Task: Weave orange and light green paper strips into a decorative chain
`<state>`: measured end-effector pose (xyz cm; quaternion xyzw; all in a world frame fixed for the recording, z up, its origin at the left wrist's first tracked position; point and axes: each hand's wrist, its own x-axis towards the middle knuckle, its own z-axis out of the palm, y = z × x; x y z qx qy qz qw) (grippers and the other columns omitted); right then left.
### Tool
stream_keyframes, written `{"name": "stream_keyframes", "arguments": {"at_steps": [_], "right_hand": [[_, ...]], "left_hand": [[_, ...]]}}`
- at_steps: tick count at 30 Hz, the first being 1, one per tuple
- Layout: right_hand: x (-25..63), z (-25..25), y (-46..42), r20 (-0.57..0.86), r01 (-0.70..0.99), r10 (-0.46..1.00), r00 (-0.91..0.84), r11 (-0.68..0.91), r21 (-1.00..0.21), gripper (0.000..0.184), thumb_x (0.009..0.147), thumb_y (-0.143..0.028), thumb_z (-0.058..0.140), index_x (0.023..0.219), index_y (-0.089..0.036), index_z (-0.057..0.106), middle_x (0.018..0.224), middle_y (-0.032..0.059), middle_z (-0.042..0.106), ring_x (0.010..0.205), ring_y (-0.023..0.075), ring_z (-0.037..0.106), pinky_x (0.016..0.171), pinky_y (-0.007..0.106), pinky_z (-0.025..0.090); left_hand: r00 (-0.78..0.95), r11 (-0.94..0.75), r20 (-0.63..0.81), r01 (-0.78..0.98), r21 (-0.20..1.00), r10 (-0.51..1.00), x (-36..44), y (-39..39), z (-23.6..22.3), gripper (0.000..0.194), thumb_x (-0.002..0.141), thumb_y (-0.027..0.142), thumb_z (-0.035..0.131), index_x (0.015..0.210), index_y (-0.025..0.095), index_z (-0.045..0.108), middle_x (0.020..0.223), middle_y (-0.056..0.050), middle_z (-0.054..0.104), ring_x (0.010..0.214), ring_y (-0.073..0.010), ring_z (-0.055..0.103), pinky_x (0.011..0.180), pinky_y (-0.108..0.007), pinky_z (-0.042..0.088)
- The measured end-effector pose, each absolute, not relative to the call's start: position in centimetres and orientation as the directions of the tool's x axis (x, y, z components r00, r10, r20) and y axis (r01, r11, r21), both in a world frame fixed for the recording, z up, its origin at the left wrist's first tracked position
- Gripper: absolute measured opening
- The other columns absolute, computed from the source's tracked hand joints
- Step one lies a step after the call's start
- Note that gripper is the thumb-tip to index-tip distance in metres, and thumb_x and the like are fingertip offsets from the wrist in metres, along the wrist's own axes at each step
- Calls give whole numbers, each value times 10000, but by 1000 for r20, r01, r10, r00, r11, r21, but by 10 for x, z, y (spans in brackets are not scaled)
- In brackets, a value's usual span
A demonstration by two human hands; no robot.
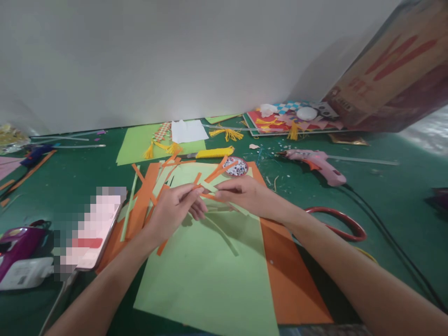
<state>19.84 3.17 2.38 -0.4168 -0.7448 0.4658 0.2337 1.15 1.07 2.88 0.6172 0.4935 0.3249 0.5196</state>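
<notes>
My left hand (181, 205) and my right hand (245, 196) are close together above a light green sheet of paper (210, 280). Between their fingertips are crossed orange and green paper strips (209, 186). The left thumb and index finger pinch the strips from one side, the right ones from the other. Orange sheets (294, 275) lie beneath the green one. Loose orange and green strips (131, 205) are scattered to the left of my left hand. Just beyond my right hand sits a small round dish of spotted bits (235, 166).
A yellow box cutter (215, 152) lies behind the sheets. On the right are a pink glue gun (315, 163) with its cord and red-handled scissors (339, 224). A phone (94, 228) and a white bottle (26, 273) lie left. A paper bag (395, 70) stands at back right.
</notes>
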Motion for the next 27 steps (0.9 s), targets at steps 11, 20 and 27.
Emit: {"name": "stream_keyframes", "arguments": {"at_steps": [11, 20, 27], "right_hand": [[186, 24, 23, -106, 396, 872, -478, 106, -912, 289, 838, -214, 491, 556, -160, 528, 388, -83, 370, 386, 49, 336, 423, 195, 262], [193, 22, 27, -133, 274, 890, -436, -9, -962, 266, 751, -411, 637, 781, -150, 676, 471, -47, 476, 432, 77, 409, 430, 223, 319], [191, 24, 20, 27, 122, 943, -333, 72, -990, 263, 797, -375, 596, 639, -171, 645, 586, -11, 579, 536, 92, 523, 536, 231, 419]], "left_hand": [[285, -38, -57, 318, 947, 957, 12, 9, 31, 317, 859, 265, 508, 578, 160, 613, 588, -10, 665, 510, -93, 598, 561, -192, 475], [298, 7, -76, 228, 974, 952, 15, 6, 35, 297, 860, 268, 508, 594, 168, 595, 556, 6, 643, 501, -92, 591, 563, -196, 474], [298, 50, -118, 227, 973, 947, 16, 6, 34, 208, 817, 280, 591, 639, 175, 572, 582, 17, 652, 517, -94, 603, 573, -198, 480]]}}
